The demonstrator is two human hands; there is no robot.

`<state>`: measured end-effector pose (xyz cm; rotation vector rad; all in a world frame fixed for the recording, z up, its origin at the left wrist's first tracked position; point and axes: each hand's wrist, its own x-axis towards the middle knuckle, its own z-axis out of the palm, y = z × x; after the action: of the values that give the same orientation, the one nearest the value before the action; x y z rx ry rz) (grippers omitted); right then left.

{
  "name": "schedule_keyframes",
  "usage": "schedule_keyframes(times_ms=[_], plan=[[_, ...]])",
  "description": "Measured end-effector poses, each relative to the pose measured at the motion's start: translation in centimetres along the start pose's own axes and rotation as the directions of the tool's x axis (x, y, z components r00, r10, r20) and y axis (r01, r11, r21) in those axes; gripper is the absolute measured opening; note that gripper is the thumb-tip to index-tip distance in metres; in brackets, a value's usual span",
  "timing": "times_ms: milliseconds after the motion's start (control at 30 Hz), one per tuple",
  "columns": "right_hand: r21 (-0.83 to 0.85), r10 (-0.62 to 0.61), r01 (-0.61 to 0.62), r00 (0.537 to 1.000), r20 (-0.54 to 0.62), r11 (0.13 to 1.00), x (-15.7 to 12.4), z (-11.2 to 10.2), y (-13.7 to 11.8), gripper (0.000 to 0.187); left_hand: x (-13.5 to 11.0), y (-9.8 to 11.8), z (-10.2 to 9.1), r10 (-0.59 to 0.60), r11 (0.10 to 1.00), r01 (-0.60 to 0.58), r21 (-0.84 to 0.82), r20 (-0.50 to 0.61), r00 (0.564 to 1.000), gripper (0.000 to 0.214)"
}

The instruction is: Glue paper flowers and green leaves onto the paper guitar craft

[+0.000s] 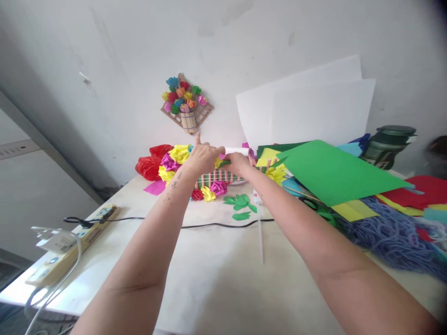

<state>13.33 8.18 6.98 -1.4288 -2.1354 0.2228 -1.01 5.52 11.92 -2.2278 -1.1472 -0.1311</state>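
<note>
Both my arms reach to the far side of the white table (216, 270). My left hand (201, 157) rests on a craft frame of pink and green sticks (220, 177) set with yellow, magenta and red paper flowers (179, 153); its index finger points up, the others curl down. My right hand (239, 164) is closed in a pinch on a small green paper leaf (224, 163) right beside the left hand. Loose green paper leaves (240, 203) lie just in front of the frame.
Coloured paper sheets, a large green one (331, 170) on top, and blue yarn (387, 228) fill the right side. A red plastic bag (152, 163) lies left of the frame. A power strip (70, 246) and black cable (216, 225) cross the left. A finished flower frame (186, 102) hangs on the wall.
</note>
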Motion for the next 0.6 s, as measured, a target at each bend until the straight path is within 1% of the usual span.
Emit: schedule_keyframes(times_ms=[100, 200, 267, 400, 600], plan=[[-0.003, -0.013, 0.013, 1.000, -0.007, 1.000, 0.1, 0.1, 0.4, 0.029, 0.3, 0.0, -0.1, 0.001, 1.000, -0.002, 0.027, 0.018, 1.000, 0.050], [0.015, 0.004, -0.003, 1.000, -0.012, 1.000, 0.2, 0.1, 1.0, 0.042, 0.5, 0.0, -0.3, 0.001, 0.999, -0.003, 0.039, 0.049, 0.999, 0.048], [0.042, 0.005, -0.005, 1.000, -0.004, 0.999, 0.2, 0.1, 1.3, 0.047, 0.6, -0.1, -0.3, -0.008, 0.999, 0.005, 0.039, 0.064, 0.998, 0.046], [0.078, -0.008, 0.009, 1.000, -0.013, 0.997, 0.0, 0.0, 1.0, 0.044, 0.8, -0.3, -0.2, -0.025, 1.000, 0.024, 0.014, 0.074, 0.997, 0.042], [0.039, 0.037, -0.036, 0.999, -0.033, 0.999, -0.2, 0.2, 0.0, 0.034, 0.7, -0.3, -0.3, -0.020, 1.000, 0.021, -0.011, 0.062, 0.998, 0.043]])
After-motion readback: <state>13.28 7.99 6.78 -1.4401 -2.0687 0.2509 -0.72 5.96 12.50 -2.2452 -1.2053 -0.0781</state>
